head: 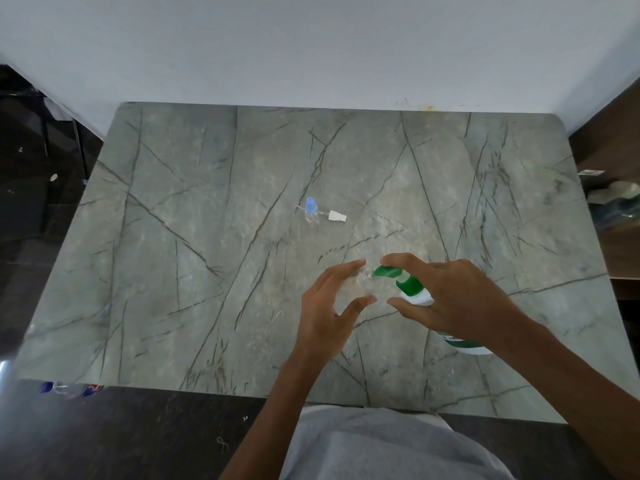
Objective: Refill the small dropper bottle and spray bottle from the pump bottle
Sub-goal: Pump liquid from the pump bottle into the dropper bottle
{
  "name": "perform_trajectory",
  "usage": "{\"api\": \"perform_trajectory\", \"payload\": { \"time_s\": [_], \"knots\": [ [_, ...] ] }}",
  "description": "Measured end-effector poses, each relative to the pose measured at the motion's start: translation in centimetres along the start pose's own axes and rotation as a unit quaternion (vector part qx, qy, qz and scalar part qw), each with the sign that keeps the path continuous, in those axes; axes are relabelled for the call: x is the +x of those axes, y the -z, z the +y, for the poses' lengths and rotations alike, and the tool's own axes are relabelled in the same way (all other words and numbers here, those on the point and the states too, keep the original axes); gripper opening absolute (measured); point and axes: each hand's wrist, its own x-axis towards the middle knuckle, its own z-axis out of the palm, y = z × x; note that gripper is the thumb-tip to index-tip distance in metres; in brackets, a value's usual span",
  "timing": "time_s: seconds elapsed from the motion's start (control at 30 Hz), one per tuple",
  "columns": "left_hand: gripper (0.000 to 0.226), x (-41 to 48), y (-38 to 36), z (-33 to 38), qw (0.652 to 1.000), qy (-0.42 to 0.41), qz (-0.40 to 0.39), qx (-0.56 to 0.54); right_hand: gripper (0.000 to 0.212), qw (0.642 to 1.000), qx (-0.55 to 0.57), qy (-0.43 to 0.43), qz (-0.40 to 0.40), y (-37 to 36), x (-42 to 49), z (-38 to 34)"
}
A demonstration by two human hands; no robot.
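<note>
A white pump bottle with a green pump head stands at the near right of the marble table. My right hand grips it, with the index finger lying on top of the pump. The nozzle points at the open threaded neck of a clear spray bottle. My left hand curls around this bottle, whose see-through body is hard to make out. Farther back, a small dropper bottle with a blue cap stands upright. The white sprayer head lies beside it on the table.
A white wall runs along the table's far edge. To the right is a dark shelf with a bundled object. On the dark floor at the lower left lies a plastic bottle with a blue cap. My grey shirt fills the bottom middle.
</note>
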Motion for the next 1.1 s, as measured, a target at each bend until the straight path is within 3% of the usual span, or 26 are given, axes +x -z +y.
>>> {"api": "perform_trajectory", "payload": {
  "time_s": [0.37,0.73,1.1],
  "knots": [
    [0.046,0.29,-0.28,0.09,0.999,0.020,0.019,-0.028,0.068,1.000,0.008,-0.017,-0.015,0.13,0.08,-0.31],
    [0.047,0.28,-0.53,0.12,0.999,0.024,0.006,-0.032,0.057,1.000,0.016,-0.012,0.009,-0.10,0.35,0.07],
    [0.048,0.51,-0.44,0.26,0.999,0.032,0.017,-0.030,0.067,1.000,0.006,-0.007,-0.004,0.30,0.39,-0.12]
  ]
}}
